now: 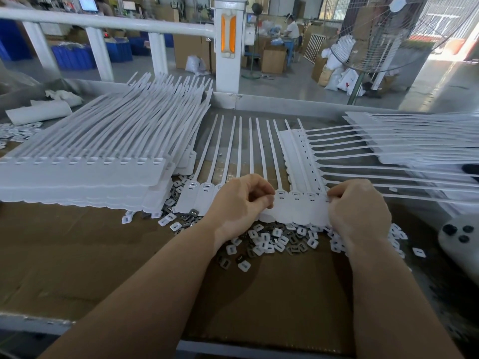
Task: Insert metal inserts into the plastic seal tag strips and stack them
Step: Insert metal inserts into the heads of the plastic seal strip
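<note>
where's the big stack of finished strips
In the head view, the stack sits on the left of the table, left of the strip under both hands, loose inserts by its near corner.

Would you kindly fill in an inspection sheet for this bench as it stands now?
Surface: brown cardboard sheet covers the bench.
Job's things: tag strip lies flat under both hands, tails pointing away; tall stack on the left; another strip and a pile on the right; loose inserts heaped at the strip's near edge.
Clutter: white rolled sheet far left; white device with dark buttons at right edge.
Grip: left hand curled, fingertips at the strip; right hand pinches the strip's right end.
Cables: nothing seen.
Surroundings: white railing, fan, cartons, seated worker.
</note>
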A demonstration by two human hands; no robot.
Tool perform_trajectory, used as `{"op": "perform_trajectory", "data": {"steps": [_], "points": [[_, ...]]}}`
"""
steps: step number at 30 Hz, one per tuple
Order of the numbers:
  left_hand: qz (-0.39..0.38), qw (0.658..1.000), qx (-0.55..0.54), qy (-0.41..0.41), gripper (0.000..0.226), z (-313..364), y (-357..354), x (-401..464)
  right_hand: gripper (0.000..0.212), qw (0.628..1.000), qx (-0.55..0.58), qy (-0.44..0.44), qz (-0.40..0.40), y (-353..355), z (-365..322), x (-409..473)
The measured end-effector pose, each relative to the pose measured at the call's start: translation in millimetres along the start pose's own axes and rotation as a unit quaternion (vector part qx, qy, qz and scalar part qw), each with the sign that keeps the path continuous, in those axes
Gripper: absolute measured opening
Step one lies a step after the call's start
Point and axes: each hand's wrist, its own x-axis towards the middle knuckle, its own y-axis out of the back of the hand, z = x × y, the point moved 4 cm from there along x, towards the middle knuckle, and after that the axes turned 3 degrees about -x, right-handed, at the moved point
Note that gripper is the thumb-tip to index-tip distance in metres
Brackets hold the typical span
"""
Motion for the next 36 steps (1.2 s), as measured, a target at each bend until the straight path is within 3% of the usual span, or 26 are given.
{"op": "perform_trajectory", "data": {"steps": [16,23,36], "points": [[-0.002,1.000,0.014,-0.007,0.008,0,-2,0,0.023,0.997,-0.020,-0.002,-0.074,-6,-2,2],[-0.002,1.000,0.026,-0.014,0.011,-1,-3,0,0.025,0.999,-0.018,-0.022,-0.020,-5,-5,-2],[0.000,0.999,0.033,-0.013,0.010,-1,-3,0,0.021,0.998,-0.061,-0.010,-0.033,-3,-12,-2]]}}
